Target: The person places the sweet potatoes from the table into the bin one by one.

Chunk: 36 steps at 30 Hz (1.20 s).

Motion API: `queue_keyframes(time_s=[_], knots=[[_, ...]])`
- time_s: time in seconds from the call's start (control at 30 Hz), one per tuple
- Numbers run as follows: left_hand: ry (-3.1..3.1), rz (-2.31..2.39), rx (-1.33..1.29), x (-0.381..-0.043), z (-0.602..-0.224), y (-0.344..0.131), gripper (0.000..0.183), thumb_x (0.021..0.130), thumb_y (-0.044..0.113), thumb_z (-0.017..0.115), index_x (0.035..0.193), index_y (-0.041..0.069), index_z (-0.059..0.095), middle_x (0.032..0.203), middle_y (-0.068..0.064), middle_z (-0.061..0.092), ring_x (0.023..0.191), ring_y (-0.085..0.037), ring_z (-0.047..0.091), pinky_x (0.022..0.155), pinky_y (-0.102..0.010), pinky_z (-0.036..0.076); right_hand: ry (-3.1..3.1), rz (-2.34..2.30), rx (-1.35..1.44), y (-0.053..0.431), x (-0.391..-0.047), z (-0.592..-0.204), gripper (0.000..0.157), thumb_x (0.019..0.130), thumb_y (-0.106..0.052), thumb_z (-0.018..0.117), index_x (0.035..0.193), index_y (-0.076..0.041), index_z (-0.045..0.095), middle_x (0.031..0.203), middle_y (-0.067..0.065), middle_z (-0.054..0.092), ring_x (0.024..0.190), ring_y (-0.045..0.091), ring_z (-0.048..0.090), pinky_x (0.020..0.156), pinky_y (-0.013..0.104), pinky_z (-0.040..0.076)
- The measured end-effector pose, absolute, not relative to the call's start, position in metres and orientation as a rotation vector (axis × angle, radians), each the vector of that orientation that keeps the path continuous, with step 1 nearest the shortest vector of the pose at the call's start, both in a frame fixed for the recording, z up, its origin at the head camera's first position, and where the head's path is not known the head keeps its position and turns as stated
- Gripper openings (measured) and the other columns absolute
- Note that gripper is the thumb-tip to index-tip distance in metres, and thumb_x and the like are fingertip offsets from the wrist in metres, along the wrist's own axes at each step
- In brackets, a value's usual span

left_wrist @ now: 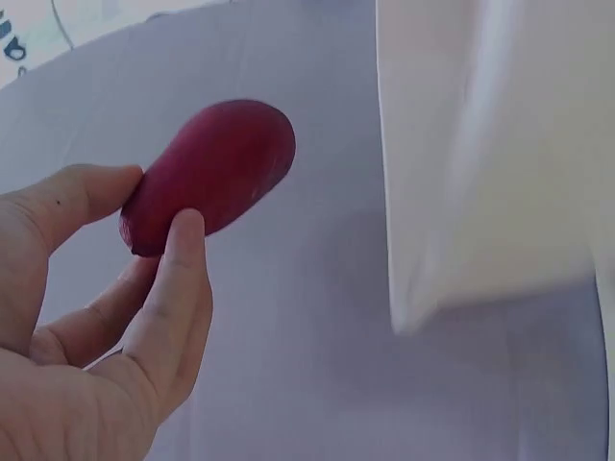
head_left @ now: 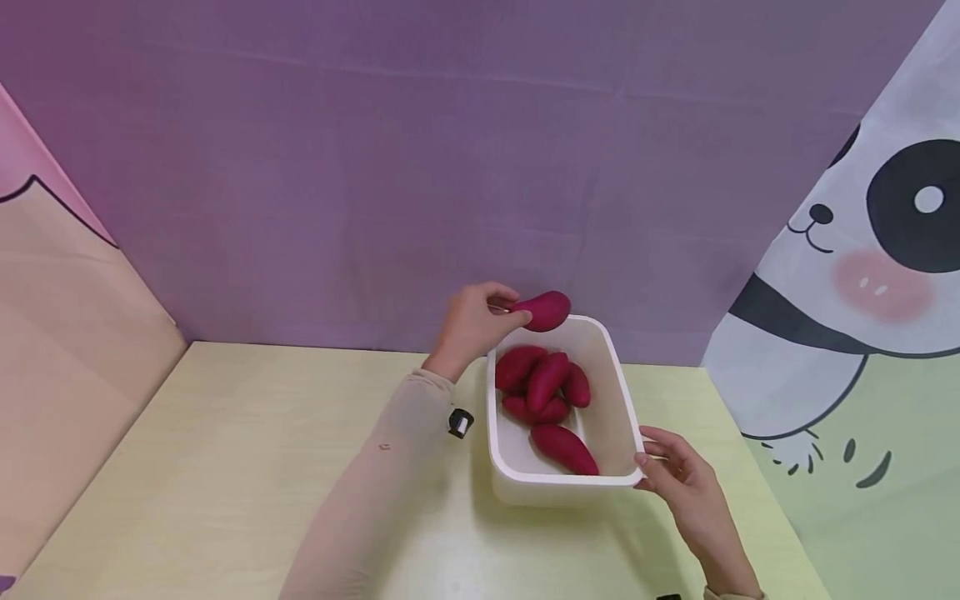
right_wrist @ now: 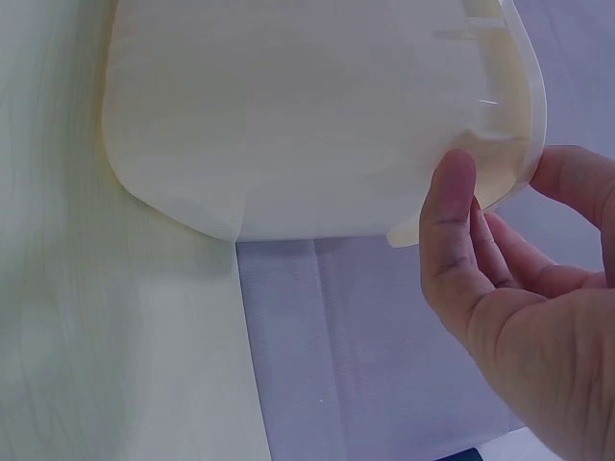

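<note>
A white plastic bin [head_left: 621, 392] holds several dark red sweet potatoes [head_left: 562, 448], most of them heaped toward its far left side and one lying nearer the front. Over the bin's far left corner, my left hand [head_left: 474, 323] pinches another sweet potato [head_left: 550, 310] by one end. In the left wrist view, thumb and fingers press that same sweet potato [left_wrist: 226, 158] from opposite sides. My right hand [head_left: 686, 483] grips the bin's rim at the near right corner. The right wrist view shows the thumb and fingers of my right hand [right_wrist: 538, 317] on either side of that rim.
The bin is on a pale wooden table [head_left: 262, 467], near its back edge. A purple cloth [head_left: 360, 183] hangs close behind. Printed cloths stand at both sides, the right one with a panda [head_left: 885, 242].
</note>
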<state>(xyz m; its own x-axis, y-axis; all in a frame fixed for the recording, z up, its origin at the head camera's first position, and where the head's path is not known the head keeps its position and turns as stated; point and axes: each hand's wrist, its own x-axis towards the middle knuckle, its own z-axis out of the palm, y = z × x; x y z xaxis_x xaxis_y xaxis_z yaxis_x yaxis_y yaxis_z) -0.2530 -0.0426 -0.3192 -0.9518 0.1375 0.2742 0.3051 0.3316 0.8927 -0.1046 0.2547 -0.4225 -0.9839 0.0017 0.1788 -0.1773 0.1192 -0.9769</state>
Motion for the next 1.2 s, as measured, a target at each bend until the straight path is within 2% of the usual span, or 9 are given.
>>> queue_keyframes(time_s=[0.2,0.4,0.6,0.77,0.97,1.2], knots=[[-2.472,-1.675,-0.413,-0.256,-0.323,-0.006,0.03,0.087,0.021,0.078,0.111,0.004,0.072,0.101,-0.004,0.071,0.091,-0.019,0.068,0.075,-0.027,0.056,-2.254,1.996,0.178,0.255,-0.106,-0.423,0.038,0.096,0.002,0.063,0.131,0.012,0.051,0.111,0.019,0.064,0.089,0.022,0.069,0.072,0.038,0.06],[-2.521,-1.623,-0.344,-0.258,-0.329,0.018,0.026,0.086,0.019,0.077,0.108,0.005,0.072,0.096,-0.004,0.07,0.081,-0.015,0.066,0.067,-0.024,0.055,-2.267,1.983,0.177,0.254,-0.107,-0.423,0.038,0.097,0.001,0.063,0.132,0.012,0.052,0.111,0.018,0.064,0.089,0.021,0.069,0.072,0.038,0.06],[-2.609,-1.466,-0.337,-0.26,-0.345,0.028,0.025,0.087,0.021,0.075,0.109,0.008,0.074,0.094,-0.002,0.07,0.085,-0.015,0.063,0.074,-0.025,0.053,-2.257,1.976,0.21,0.254,-0.108,-0.423,0.037,0.096,0.003,0.062,0.131,0.013,0.051,0.11,0.017,0.065,0.089,0.02,0.069,0.071,0.039,0.06],[-2.625,-1.43,-0.343,-0.26,-0.351,0.029,0.029,0.087,0.023,0.075,0.11,0.005,0.074,0.098,-0.004,0.072,0.09,-0.018,0.064,0.081,-0.029,0.052,-2.259,1.979,0.2,0.254,-0.107,-0.423,0.038,0.096,0.003,0.063,0.13,0.013,0.051,0.11,0.019,0.064,0.088,0.021,0.069,0.071,0.038,0.06],[-2.572,-1.445,-0.367,-0.259,-0.343,0.027,0.028,0.087,0.021,0.073,0.109,0.004,0.074,0.103,-0.007,0.072,0.092,-0.018,0.068,0.083,-0.031,0.052,-2.259,1.967,0.207,0.256,-0.107,-0.424,0.037,0.096,0.004,0.062,0.13,0.014,0.051,0.11,0.017,0.065,0.088,0.019,0.069,0.071,0.039,0.06],[-2.584,-1.443,-0.397,-0.252,-0.327,0.026,0.027,0.089,0.024,0.073,0.11,0.008,0.074,0.103,-0.002,0.072,0.091,-0.013,0.069,0.083,-0.028,0.052,-2.272,1.957,0.195,0.257,-0.106,-0.423,0.037,0.096,0.003,0.063,0.13,0.013,0.052,0.11,0.018,0.064,0.088,0.02,0.069,0.071,0.039,0.06]])
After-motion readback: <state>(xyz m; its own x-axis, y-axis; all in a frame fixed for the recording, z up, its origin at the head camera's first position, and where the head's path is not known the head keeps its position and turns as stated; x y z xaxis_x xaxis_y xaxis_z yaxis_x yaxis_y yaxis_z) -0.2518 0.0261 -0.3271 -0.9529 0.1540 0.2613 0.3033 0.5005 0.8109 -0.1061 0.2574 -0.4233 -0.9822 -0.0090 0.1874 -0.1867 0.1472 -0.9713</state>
